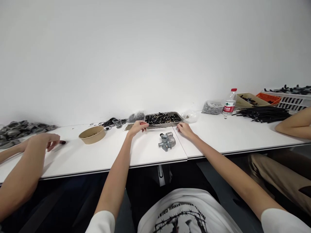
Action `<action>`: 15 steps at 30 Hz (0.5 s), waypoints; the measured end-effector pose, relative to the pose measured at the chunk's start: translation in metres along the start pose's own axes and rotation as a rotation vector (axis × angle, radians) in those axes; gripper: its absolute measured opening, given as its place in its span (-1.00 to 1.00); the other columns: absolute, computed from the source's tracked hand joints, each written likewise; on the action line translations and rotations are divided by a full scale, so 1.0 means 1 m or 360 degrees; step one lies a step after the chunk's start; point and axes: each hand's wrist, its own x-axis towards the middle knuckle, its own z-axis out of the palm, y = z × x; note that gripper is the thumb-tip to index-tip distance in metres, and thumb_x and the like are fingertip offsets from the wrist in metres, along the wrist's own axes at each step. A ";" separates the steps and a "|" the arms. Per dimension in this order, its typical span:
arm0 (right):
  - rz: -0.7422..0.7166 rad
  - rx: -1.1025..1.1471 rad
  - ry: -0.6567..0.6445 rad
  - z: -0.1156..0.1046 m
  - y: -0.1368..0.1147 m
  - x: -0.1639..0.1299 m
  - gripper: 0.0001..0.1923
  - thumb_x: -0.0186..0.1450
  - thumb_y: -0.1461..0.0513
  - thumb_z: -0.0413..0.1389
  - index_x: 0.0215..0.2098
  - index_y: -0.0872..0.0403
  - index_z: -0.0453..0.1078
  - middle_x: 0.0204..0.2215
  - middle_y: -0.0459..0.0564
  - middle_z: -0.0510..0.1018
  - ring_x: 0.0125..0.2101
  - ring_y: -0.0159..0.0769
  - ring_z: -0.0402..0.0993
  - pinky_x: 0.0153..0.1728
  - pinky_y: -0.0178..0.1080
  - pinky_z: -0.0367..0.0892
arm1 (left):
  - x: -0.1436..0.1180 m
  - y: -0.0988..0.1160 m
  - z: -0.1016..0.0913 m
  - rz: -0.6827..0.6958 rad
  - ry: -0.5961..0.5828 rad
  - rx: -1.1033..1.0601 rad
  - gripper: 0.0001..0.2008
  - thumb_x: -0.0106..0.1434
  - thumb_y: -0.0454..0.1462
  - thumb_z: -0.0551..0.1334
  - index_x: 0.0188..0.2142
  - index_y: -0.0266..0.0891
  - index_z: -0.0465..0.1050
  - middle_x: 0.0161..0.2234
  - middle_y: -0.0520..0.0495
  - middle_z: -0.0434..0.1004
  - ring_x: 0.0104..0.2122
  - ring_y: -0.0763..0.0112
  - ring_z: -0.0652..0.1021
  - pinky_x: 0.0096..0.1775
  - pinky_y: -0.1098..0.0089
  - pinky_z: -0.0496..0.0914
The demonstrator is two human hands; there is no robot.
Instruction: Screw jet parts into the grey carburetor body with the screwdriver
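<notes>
Grey metal: saw an engine part (166, 141) resting on the white tabletop (145, 152), between the left grip (138, 127) and the right grip (186, 129), nearer the body than both. Held the left grip at the near left corner of a metal tray (162, 126), with fingers bent; could not tell of any piece pinched there. Placed the right grip just beside the near right corner, with fingers curled; could not tell of anything grasped there either. Saw small black parts (162, 118) heaped in the tray, beyond both grips, and a clear bag (190, 116) past the right grip. Judged the step in hand as picking from the tray. Judged the next move to call for a fine fingertip pinch on one piece.
</notes>
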 end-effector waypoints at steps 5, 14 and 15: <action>-0.0014 0.0051 -0.0033 0.000 0.008 0.002 -0.72 0.32 0.25 -0.07 -0.44 0.14 0.43 -0.52 -0.03 0.54 -0.45 -0.34 0.45 -0.32 -0.30 0.23 | 0.002 -0.004 -0.028 0.0050 0.0585 -0.0840 -0.87 0.19 -0.28 0.33 -0.39 -0.31 0.43 -0.50 -0.09 0.49 -0.58 0.54 0.41 -0.54 0.49 0.32; -0.0030 0.0105 0.0000 0.002 0.009 0.000 -0.72 0.31 0.22 -0.07 -0.43 0.13 0.42 -0.51 -0.01 0.55 -0.52 -0.37 0.44 -0.41 -0.33 0.29 | -0.011 -0.040 -0.042 -0.0134 0.1290 -0.1487 -0.84 0.23 -0.40 0.27 -0.44 -0.30 0.31 -0.60 0.06 0.36 -0.63 0.61 0.35 -0.54 0.51 0.33; -0.0032 0.0085 0.0054 -0.001 0.006 0.001 -0.72 0.32 0.21 -0.08 -0.40 0.13 0.42 -0.50 -0.01 0.55 -0.52 -0.36 0.43 -0.41 -0.33 0.30 | -0.012 -0.042 -0.042 -0.0150 0.1327 -0.1521 -0.84 0.23 -0.40 0.28 -0.44 -0.30 0.31 -0.59 0.06 0.36 -0.62 0.59 0.37 -0.52 0.50 0.36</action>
